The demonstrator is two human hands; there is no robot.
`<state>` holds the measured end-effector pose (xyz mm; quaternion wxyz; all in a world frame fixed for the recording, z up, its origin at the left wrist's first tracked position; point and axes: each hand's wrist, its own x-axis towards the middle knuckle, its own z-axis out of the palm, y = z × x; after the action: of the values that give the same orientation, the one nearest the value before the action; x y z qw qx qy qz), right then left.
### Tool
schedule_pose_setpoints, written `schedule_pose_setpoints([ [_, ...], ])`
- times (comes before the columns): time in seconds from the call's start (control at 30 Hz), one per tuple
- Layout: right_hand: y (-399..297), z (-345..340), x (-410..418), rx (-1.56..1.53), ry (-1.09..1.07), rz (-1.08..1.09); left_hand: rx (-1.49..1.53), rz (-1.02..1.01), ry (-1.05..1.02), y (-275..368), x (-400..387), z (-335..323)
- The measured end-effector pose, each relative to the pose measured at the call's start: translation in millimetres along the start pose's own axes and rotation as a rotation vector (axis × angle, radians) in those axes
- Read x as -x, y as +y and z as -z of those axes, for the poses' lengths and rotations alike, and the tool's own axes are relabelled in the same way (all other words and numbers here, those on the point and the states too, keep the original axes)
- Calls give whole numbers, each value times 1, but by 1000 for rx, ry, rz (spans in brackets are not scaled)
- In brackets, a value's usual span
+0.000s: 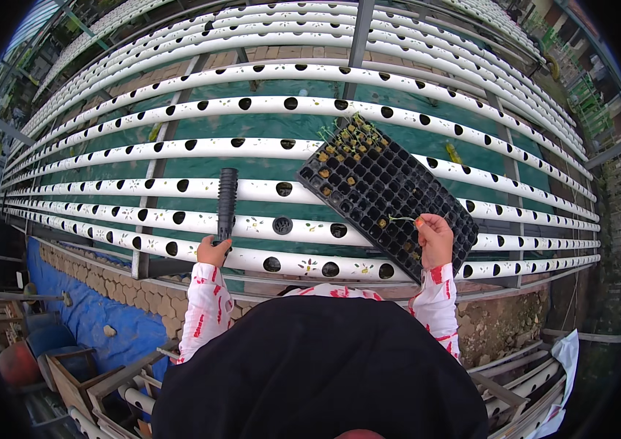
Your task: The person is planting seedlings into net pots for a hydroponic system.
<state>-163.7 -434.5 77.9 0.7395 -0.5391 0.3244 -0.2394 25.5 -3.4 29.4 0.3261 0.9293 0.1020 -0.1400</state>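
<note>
My left hand [213,252] grips the lower end of a tall stack of nested black net pots [227,197], held above the nearest white pipes. With thumb and fingertips, my right hand [434,238] pinches a thin pale seedling [398,218]. A small brown plug [382,223] is at the seedling's far end, over the tray; whether it touches the cells cannot be told. The black plastic seedling tray [376,181] lies slanted across several pipes. Leafy seedlings [351,137] in plugs crowd its far corner. One net pot [282,225] sits in a hole of the second-nearest pipe.
White hydroponic pipes [258,147] with round holes run crosswise on a metal frame. Green sheeting [266,206] lies beneath them. A metal post [358,49] rises beyond the tray. Blue tarpaulin [96,296], paving blocks and a wooden frame [71,373] are at the lower left.
</note>
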Motion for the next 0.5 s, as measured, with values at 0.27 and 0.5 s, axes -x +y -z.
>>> schedule_pose_setpoints([
  [0.27, -22, -44, 27, -55, -185, -7, 1445, 292, -807, 50, 55, -16],
  [0.5, -30, -92, 69, 89, -378, 206, 1668, 488, -1026, 136, 92, -51],
])
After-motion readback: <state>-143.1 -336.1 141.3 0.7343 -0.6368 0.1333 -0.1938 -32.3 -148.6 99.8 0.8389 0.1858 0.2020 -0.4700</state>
